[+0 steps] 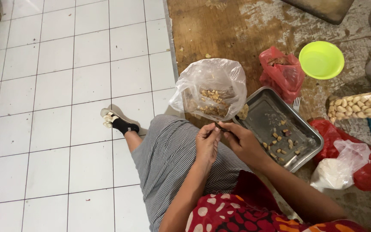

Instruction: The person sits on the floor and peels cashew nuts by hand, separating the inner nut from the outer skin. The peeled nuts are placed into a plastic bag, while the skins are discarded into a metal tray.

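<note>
My left hand point(207, 144) and my right hand point(242, 141) meet over my lap, both pinching one small dark nut point(220, 126) between the fingertips. Just beyond them a clear plastic bag point(211, 88) stands open with shell scraps inside. To the right lies a rectangular metal tray point(260, 115) holding several peeled kernels point(280, 144) near its lower end.
A worn wooden table point(237, 30) carries a red bag point(282, 73), a lime green bowl point(321, 59), a clear bag of unshelled nuts point(361, 105), a fork point(296, 103) and red and white bags point(348, 165). White floor tiles point(65, 86) spread left; my sandalled foot point(117, 121) rests there.
</note>
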`<state>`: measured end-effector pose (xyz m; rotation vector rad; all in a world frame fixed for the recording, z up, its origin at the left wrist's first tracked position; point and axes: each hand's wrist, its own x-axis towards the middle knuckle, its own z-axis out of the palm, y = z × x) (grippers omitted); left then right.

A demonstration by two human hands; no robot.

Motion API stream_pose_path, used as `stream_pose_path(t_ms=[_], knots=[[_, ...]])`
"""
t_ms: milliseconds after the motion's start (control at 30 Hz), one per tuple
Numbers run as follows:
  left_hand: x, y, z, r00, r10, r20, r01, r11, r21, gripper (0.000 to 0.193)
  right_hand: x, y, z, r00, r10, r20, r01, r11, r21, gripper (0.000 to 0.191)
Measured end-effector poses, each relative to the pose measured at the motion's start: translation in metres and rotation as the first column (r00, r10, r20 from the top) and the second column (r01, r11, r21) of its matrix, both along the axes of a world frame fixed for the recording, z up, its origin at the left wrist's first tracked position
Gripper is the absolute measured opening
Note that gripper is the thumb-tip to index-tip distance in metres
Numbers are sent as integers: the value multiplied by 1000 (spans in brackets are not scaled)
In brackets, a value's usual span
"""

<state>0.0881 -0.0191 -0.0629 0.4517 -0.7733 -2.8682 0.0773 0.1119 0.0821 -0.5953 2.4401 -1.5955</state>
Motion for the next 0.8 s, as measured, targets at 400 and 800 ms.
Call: stream_pose_path(t_ms=[400, 800], knots=[[5, 6, 17, 998, 20, -65, -40, 943, -331, 8, 0, 5, 2, 999, -44, 28, 43, 998, 48, 33], [7, 5, 35, 997, -33, -74, -4, 896, -444, 10, -19, 23, -40, 886, 32, 462, 44, 987, -153, 35]])
